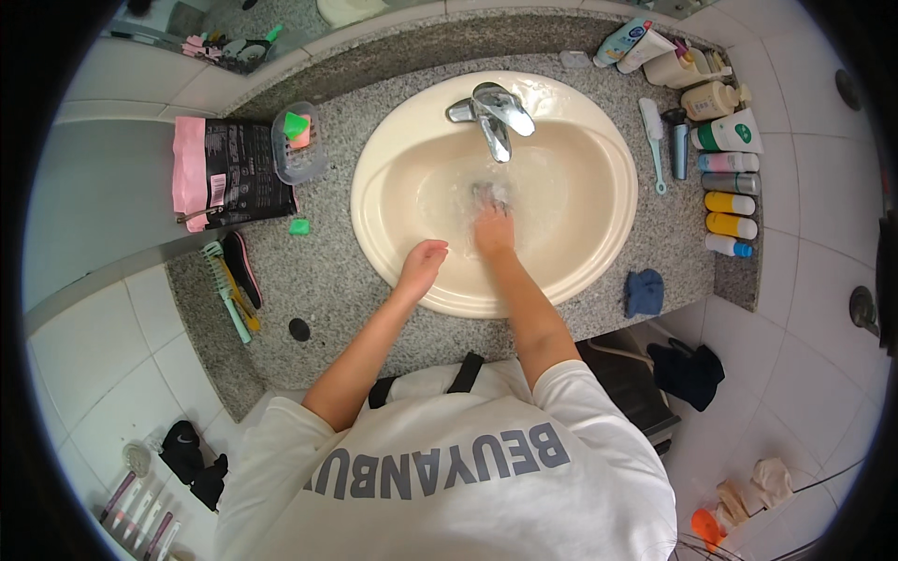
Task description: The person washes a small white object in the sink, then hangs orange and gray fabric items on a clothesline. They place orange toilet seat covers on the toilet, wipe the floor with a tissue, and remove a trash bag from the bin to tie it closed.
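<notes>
A cream oval sink is set into the speckled grey counter. From its back rim rises a chrome faucet, and splashing water hits the basin below the spout. My right hand reaches down into the basin, its fingers at the splash over the drain; water and blur hide whether they grip anything. Over the near-left inner edge of the sink hovers my left hand. Its fingers are loosely curled together, with nothing visible in them.
Left on the counter are a pink-and-black bag, a clear plastic box, a green sponge piece and a comb. To the right stand a brush, a shaver, several bottles and tubes, and a blue cloth.
</notes>
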The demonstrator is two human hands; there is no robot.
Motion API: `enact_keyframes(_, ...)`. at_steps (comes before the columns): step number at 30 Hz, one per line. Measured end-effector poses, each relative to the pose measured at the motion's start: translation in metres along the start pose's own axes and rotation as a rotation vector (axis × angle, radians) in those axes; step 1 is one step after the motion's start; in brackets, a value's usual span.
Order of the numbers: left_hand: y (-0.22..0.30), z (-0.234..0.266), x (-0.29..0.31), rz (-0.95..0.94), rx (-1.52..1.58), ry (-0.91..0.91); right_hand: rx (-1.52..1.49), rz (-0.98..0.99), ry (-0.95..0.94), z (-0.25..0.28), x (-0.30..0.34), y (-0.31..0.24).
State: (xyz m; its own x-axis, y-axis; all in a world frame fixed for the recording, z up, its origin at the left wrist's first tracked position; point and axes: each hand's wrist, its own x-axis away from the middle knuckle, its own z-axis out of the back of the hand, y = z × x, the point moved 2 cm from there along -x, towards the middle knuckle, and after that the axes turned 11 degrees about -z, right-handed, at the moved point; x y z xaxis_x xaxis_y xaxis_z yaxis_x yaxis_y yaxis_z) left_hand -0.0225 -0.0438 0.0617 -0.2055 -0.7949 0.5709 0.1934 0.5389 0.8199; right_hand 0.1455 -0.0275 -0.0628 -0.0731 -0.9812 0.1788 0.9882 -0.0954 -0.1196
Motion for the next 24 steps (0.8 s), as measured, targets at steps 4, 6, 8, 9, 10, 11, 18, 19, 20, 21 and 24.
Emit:
enact_keyframes(4, 0.003, -0.004, -0.002, 0.002, 0.017, -0.015, -0.146, 0.185, 0.046, -0.013, -0.008, 0.017)
enact_keyframes(6, 0.0, -0.003, -0.002, 0.008, 0.02, -0.019, -0.25, -0.152, 0.008, -0.004, -0.009, 0.02)
enact_keyframes(8, 0.003, -0.002, -0.001, 0.07, -0.016, -0.065, -0.211, -0.187, -0.012, 0.005, -0.008, 0.02)
enact_keyframes(9, 0.004, -0.003, 0.0, 0.101, -0.034, -0.088, -0.122, -0.05, -0.015, 0.008, -0.007, 0.017)
enact_keyframes(10, 0.001, -0.001, 0.001, 0.075, -0.015, -0.07, -0.038, 0.086, -0.019, 0.011, -0.006, 0.01)
enact_keyframes(11, -0.005, 0.0, 0.002, 0.048, 0.004, -0.052, -0.125, 0.025, -0.039, 0.015, -0.007, 0.012)
enact_keyframes(18, -0.013, 0.007, 0.013, -0.009, 0.03, 0.007, -0.17, -0.433, 0.481, 0.072, -0.012, 0.007)
enact_keyframes(19, -0.013, 0.007, 0.014, -0.017, 0.02, 0.002, -0.093, -0.515, 0.617, 0.076, -0.013, 0.008)
enact_keyframes(20, -0.012, 0.006, 0.013, -0.029, 0.008, -0.013, -0.141, -0.396, 0.425, 0.056, -0.02, 0.014)
enact_keyframes(21, -0.009, 0.003, 0.011, -0.045, -0.007, -0.036, -0.186, -0.283, 0.238, 0.018, -0.025, 0.028)
enact_keyframes(24, -0.02, 0.005, 0.009, -0.029, -0.009, -0.011, -0.267, -0.156, -0.032, 0.032, -0.025, 0.033)
